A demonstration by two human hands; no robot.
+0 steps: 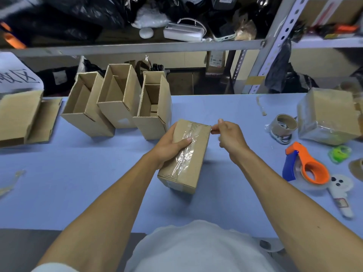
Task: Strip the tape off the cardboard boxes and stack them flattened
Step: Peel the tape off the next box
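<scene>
At a blue tabletop, we steady a sealed cardboard box with our left hand, its fingers curled around the box's left side and thumb pressed on the clear tape along the top. Our right hand pinches the tape's end at the box's far right corner, fingers narrow. Three opened boxes stand behind; an orange tape dispenser lies to the right.

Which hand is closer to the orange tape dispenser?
Right. The right hand pinches the tape end at the box's far corner, on the side of the orange tape dispenser. The left hand grips the box's opposite side, farther away.
</scene>
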